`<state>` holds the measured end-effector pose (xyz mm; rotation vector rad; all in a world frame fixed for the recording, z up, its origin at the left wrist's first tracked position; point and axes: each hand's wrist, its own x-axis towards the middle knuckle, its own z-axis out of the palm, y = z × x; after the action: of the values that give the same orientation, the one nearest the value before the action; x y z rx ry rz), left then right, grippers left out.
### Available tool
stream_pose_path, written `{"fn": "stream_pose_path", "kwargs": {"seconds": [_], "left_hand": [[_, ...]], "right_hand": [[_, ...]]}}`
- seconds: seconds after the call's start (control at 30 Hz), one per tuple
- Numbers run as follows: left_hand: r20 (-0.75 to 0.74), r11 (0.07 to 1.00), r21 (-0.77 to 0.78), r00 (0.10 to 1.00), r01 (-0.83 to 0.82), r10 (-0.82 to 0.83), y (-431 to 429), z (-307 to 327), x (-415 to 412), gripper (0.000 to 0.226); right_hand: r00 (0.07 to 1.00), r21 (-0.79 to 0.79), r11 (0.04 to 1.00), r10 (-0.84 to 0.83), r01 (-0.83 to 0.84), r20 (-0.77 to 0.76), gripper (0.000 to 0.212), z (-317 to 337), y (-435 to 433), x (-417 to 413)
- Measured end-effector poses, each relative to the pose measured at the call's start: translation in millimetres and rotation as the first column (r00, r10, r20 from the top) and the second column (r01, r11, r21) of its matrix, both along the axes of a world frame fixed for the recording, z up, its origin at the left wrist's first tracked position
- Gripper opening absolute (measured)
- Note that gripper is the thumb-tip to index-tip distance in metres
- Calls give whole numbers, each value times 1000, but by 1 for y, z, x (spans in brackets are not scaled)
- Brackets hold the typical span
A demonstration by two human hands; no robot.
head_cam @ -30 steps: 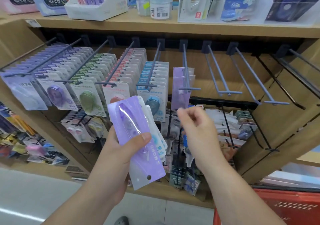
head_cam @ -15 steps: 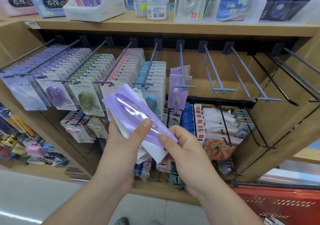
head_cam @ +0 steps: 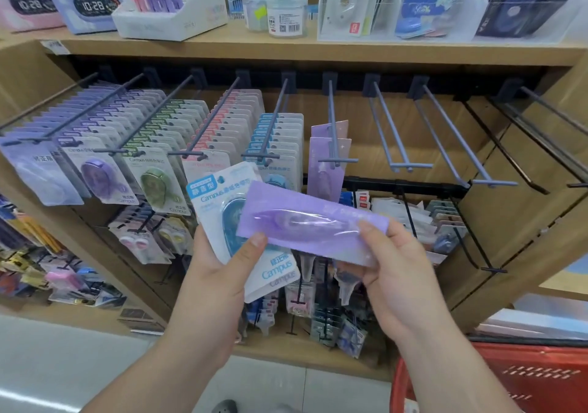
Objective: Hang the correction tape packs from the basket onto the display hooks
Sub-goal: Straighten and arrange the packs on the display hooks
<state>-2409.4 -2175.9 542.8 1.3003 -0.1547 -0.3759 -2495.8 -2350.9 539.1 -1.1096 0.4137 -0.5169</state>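
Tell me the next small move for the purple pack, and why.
Probably the right hand lifts the purple pack off the stack in the left hand and turns it upright: it lies sideways, and matching purple packs hang on the hook just above.

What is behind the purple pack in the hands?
Blue Campus packs in the left hand. The purple pack, pinched by the right hand, covers much of them; their count is unclear.

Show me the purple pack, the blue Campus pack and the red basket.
purple pack (head_cam: 311,225), head view, clear blister middle.
blue Campus pack (head_cam: 219,190), head view, printed card top.
red basket (head_cam: 525,377), head view, slotted side wall.
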Motion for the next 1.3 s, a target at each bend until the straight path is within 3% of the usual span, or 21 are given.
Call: {"fn": "stream_pose_path", "kwargs": {"seconds": [0.1, 0.2, 0.37, 0.47, 0.57, 1.3], "left_hand": [[1, 998, 12, 998, -62, 62, 5, -4, 3, 62], [-2, 996, 18, 997, -83, 83, 7, -7, 4, 57], [11, 997, 37, 998, -68, 68, 7, -7, 5, 57], [19, 997, 44, 998, -60, 60, 7, -6, 4, 60], [20, 997, 50, 998, -62, 61, 8, -5, 4, 62], [-3, 1000, 12, 1000, -27, 27, 14, 0, 11, 58]], "right_hand": [[990, 83, 988, -134, 129, 51, 19, 4, -19, -1], [979, 52, 980, -196, 193, 59, 16, 8, -25, 6], [989, -265, 954, -147, 141, -3, 25, 16, -12, 31], [988, -485, 867, -147, 109, -40, 27, 20, -11, 47], [979, -578, 805, -199, 134, -50, 29, 22, -12, 60], [976, -644, 748, -217, 160, -9, 33, 12, -17, 64]]}}
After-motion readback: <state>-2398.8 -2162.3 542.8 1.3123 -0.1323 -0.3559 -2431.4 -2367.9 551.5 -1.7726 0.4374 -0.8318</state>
